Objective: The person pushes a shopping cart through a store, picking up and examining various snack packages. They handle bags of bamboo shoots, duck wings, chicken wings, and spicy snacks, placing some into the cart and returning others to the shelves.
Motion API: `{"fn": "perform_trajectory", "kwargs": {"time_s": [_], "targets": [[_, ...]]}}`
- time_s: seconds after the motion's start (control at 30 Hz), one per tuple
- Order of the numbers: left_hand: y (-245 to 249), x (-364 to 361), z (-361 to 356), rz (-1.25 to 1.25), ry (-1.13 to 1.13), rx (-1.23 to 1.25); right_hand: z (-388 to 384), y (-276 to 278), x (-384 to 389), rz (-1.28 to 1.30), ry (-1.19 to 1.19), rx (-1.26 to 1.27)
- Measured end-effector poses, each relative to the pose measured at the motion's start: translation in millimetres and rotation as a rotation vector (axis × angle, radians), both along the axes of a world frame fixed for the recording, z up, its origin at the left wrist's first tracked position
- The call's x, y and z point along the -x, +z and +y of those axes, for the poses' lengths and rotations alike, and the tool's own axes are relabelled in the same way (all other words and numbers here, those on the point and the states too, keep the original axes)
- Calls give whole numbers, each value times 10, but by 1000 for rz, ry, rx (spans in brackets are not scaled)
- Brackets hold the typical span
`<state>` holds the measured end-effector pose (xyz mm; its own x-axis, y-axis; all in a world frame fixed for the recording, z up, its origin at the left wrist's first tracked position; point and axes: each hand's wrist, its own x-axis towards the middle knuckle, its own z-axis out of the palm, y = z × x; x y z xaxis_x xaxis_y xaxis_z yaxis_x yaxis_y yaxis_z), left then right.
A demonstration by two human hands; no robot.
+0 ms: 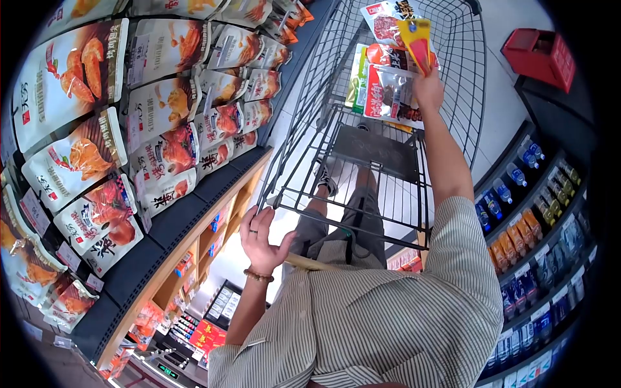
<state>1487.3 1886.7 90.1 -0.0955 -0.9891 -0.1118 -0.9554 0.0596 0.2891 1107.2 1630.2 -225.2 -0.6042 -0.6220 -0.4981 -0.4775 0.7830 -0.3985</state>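
My right hand (428,92) reaches into a wire shopping cart (375,152) and grips the lower end of a yellow and red snack packet (416,40). Below and around that packet, several bagged foods lie in the basket: a red and grey pouch (390,94), a green and white pack (356,74) and a white and red pouch (383,24). On the left, my left hand (264,240) is at the near corner of the cart's rim, fingers stretched out and thumb apart, holding nothing. A ring and a bead bracelet show on it.
Hanging pouches of cooked meat (74,77) fill the shelf on the left, close to the cart. At right stand curved shelves of bottled drinks (517,239) and a red bin (540,57). My legs and feet show through the cart's wires.
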Motion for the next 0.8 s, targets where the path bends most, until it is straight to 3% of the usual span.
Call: {"fn": "perform_trajectory", "kwargs": {"time_s": [0.07,0.13,0.27,0.37,0.43,0.47,0.53,0.57,0.6,0.67,0.7,0.8], "targets": [[4,1,-2,13,-1,1,-48,-124,22,345,290,314],[11,2,-15,24,-2,3,95,-367,48,380,295,359],[6,-6,-17,33,10,-8,510,-617,43,22,166,-194],[5,-29,5,42,11,-9,819,-982,-3,-185,90,-403],[19,-22,-10,35,15,-12,1012,-1478,-78,-550,-431,-366],[25,-29,3,39,13,-3,991,-1448,-174,-565,-606,-298],[0,-55,2,23,7,-6,934,-1371,-292,-691,-788,-122],[8,-49,-2,27,20,-16,1028,-1924,-188,-725,-766,-127],[10,-55,16,29,18,-9,981,-1812,-202,-726,-765,-119],[-17,-75,24,16,6,-1,849,-1471,-297,-505,-1035,38],[-12,-68,4,24,8,3,868,-1691,-244,-474,-1196,40],[-5,-61,-5,28,28,-1,959,-1701,-162,-906,-1253,222]]}}
